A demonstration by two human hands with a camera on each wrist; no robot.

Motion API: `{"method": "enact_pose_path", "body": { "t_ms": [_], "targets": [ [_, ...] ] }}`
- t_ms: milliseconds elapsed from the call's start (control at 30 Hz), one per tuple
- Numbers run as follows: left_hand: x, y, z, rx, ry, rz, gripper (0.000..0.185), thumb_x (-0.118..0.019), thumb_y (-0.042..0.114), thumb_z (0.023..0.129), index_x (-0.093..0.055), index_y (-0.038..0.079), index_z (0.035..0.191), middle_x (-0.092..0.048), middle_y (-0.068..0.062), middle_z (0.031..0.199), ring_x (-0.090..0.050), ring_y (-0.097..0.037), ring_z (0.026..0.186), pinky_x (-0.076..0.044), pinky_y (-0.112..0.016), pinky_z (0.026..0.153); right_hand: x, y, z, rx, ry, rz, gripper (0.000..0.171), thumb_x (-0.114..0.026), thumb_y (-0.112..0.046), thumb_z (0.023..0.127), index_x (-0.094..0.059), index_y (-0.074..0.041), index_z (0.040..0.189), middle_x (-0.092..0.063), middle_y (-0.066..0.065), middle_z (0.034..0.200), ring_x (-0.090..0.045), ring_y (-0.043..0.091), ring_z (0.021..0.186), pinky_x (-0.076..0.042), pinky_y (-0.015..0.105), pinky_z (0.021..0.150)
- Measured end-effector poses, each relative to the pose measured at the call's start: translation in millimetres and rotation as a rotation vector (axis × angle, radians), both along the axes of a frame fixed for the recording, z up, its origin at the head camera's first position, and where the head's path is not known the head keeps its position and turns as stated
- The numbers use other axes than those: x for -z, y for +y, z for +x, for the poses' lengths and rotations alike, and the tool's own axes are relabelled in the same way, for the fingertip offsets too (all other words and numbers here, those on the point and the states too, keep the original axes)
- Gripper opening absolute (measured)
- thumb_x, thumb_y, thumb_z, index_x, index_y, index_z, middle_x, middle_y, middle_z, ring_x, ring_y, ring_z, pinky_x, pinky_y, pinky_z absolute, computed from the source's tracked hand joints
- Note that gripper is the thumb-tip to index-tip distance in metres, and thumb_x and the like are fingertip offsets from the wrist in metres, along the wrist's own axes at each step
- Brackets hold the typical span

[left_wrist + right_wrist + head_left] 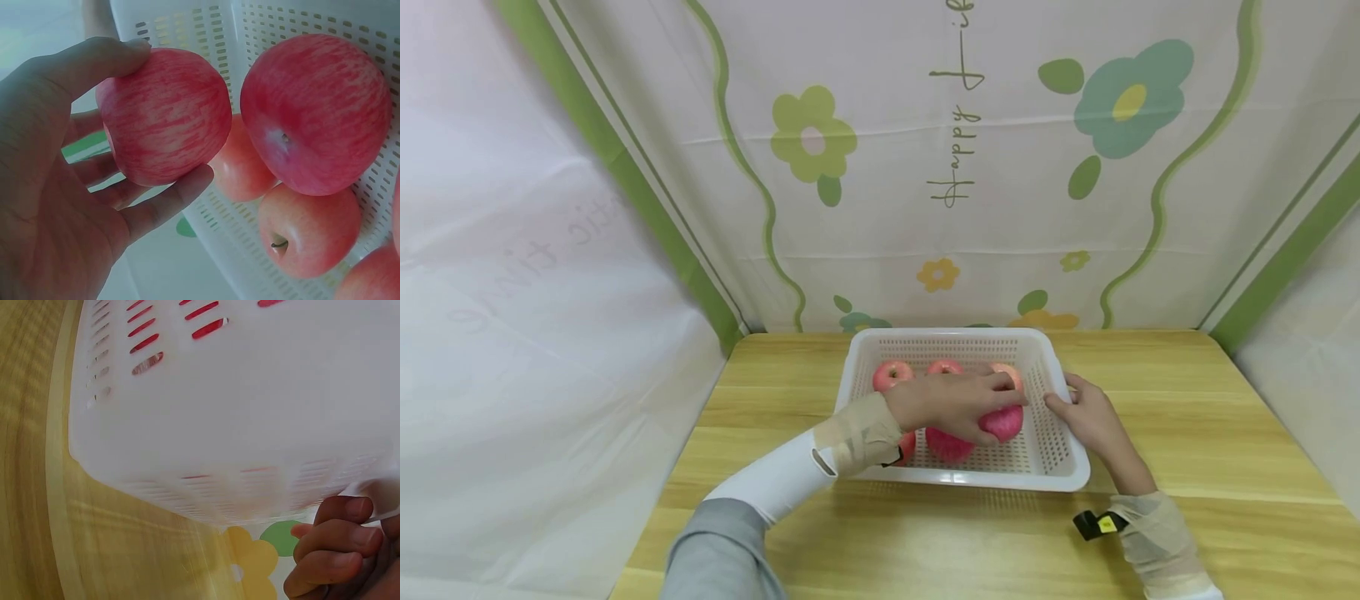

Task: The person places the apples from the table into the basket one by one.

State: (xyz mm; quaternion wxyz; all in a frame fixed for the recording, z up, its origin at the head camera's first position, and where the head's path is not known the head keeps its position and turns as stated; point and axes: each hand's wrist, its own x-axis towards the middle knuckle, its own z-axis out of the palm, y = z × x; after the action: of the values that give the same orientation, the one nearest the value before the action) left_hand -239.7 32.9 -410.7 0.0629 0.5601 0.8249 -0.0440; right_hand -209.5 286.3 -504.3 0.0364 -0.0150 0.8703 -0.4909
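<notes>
The left hand (951,406) reaches into the white basket (962,477) and grasps a red apple (164,115) between thumb and fingers, mostly by the fingertips, so the smooth, round fruit could slip out and drop onto the other apples (315,112) packed close beside it, bruising them or sending one rolling. The right hand (1093,419) curls its fingers round the basket's right rim; if that grip loosens, the light basket could slide on the wooden table (1187,400) as the apple is lifted or nudged. The held apple sits at the near right of the basket, just above the floor of it. It is pink-red with pale streaks, glossy and unmarked.
</notes>
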Motion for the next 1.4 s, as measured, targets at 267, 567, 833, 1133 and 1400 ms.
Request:
{"method": "enact_pose_path", "body": {
  "t_ms": [267, 567, 833, 1133, 1400],
  "targets": [
    [1.1, 6, 0.6, 0.005, 0.001, -0.021, 0.07, -0.073, 0.043, 0.099, -0.046, 0.022, 0.161, -0.05, 0.0, 0.156, -0.05, -0.017, 0.138, -0.049, -0.022, 0.108, 0.3, -1, 0.5, 0.0, 0.005, -0.01, 0.07, -0.057, -0.022, 0.109, -0.028, 0.015, 0.16, -0.068, 0.044, 0.118, -0.08, 0.037, 0.083, -0.067, 0.041, 0.064],
    [6.4, 13, -1.3, 0.043, -0.026, -0.005, 0.071, -0.072, 0.042, 0.1, -0.045, 0.019, 0.161, -0.049, -0.004, 0.159, -0.05, -0.016, 0.14, -0.046, -0.022, 0.113, 0.1, 0, 0.6, -0.002, 0.009, -0.011, 0.07, -0.057, -0.022, 0.109, -0.027, 0.016, 0.16, -0.067, 0.045, 0.12, -0.08, 0.038, 0.086, -0.067, 0.042, 0.065],
    [11.3, 17, -2.5, 0.071, -0.043, 0.003, 0.07, -0.072, 0.041, 0.1, -0.045, 0.018, 0.16, -0.047, -0.005, 0.159, -0.05, -0.017, 0.141, -0.046, -0.022, 0.112, 1.0, 0, -0.5, 0.003, 0.006, -0.002, 0.069, -0.057, -0.023, 0.109, -0.029, 0.015, 0.16, -0.067, 0.044, 0.121, -0.08, 0.038, 0.087, -0.067, 0.042, 0.066],
    [18.9, 21, -4.6, 0.081, -0.03, -0.029, 0.073, -0.072, 0.044, 0.1, -0.042, 0.02, 0.162, -0.043, -0.004, 0.163, -0.048, -0.016, 0.142, -0.045, -0.024, 0.115, 1.3, -1, 0.2, 0.005, 0.011, 0.005, 0.069, -0.058, -0.021, 0.109, -0.029, 0.014, 0.16, -0.065, 0.045, 0.124, -0.079, 0.039, 0.088, -0.067, 0.042, 0.066],
    [21.3, 24, -4.0, 0.079, -0.04, -0.088, 0.073, -0.069, 0.046, 0.101, -0.04, 0.022, 0.164, -0.046, 0.0, 0.158, -0.048, -0.013, 0.136, -0.048, -0.019, 0.106, 1.8, -2, -0.5, 0.006, 0.026, -0.001, 0.067, -0.059, -0.018, 0.107, -0.031, 0.013, 0.159, -0.067, 0.045, 0.12, -0.08, 0.039, 0.086, -0.067, 0.042, 0.064]
  ]
}}
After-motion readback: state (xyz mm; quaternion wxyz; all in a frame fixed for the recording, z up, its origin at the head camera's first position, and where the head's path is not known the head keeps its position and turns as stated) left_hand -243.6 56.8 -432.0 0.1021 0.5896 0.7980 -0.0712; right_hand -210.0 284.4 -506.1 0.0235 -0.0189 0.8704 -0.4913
